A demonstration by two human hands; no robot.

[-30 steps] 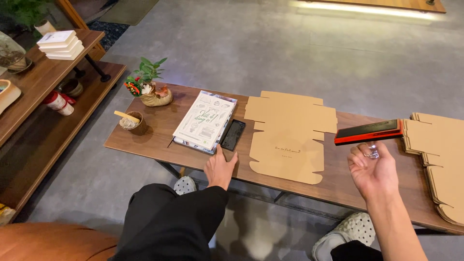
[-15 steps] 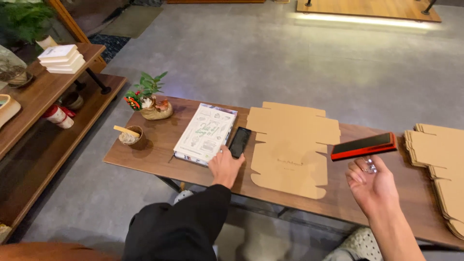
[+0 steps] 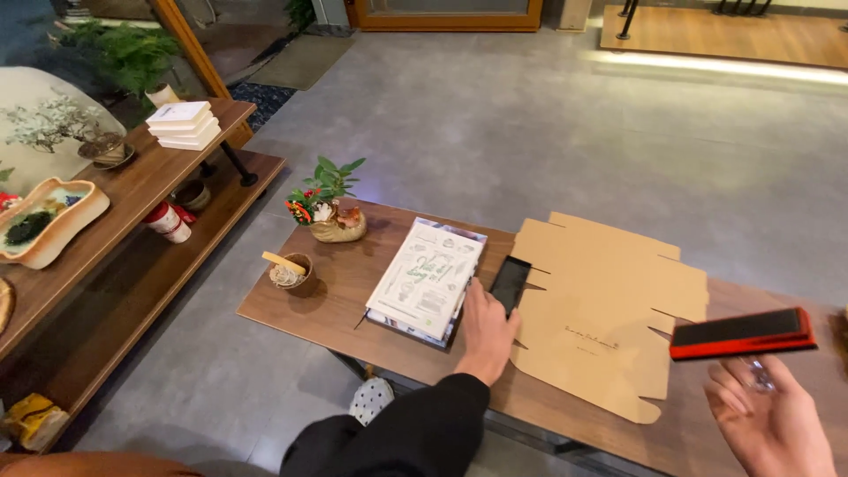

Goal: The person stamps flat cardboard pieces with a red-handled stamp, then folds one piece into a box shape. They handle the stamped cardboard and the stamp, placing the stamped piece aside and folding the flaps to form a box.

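Left hand (image 3: 488, 329) lies flat at frame centre, no grip closed, fingertips on a black phone (image 3: 510, 283) between a book (image 3: 427, 278) and flat cardboard (image 3: 605, 305) on the bench (image 3: 327, 309). Right hand (image 3: 773, 422), lower right, open palm cradling a small clear object (image 3: 758, 374). Phone looks slim, stiff, glossy, likely slippery; take it by the long edges.

Light is moderate and warm, brightest along a glowing strip (image 3: 707, 66) on the floor (image 3: 548, 132) at the upper right, which throws a soft glare across the grey surface. The wooden table (image 3: 353, 291) is evenly lit, with soft shadows under the small plant (image 3: 329, 208). Focus is sharp in the centre (the right hand (image 3: 773, 424) at the lower corner looks slightly smeared), and straight lines bow toward the frame edges.
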